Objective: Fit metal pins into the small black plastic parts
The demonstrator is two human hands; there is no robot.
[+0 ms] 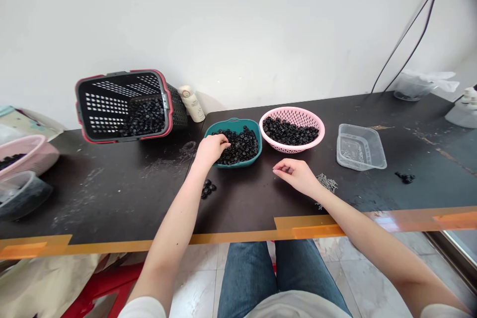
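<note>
My left hand (213,148) is at the left side of a teal basket (232,122) filled with small round black parts (246,148). Its thumb and fingers are pinched together just over the heap, and whatever sits between them is too small to make out. My right hand (294,174) hovers low above the dark table (246,198), in front of a pink perforated basket (313,118) that also holds small black parts (288,131). Thumb and forefinger meet there too, their contents hidden. Beside that wrist lies a pile of thin metal screws or pins (328,184).
A few black parts (207,189) lie near my left forearm. On the right are a clear plastic tub (361,146) and a small black cluster (404,178). A tipped grey-red basket (122,107), a white bottle (192,104) and more containers (26,198) stand left.
</note>
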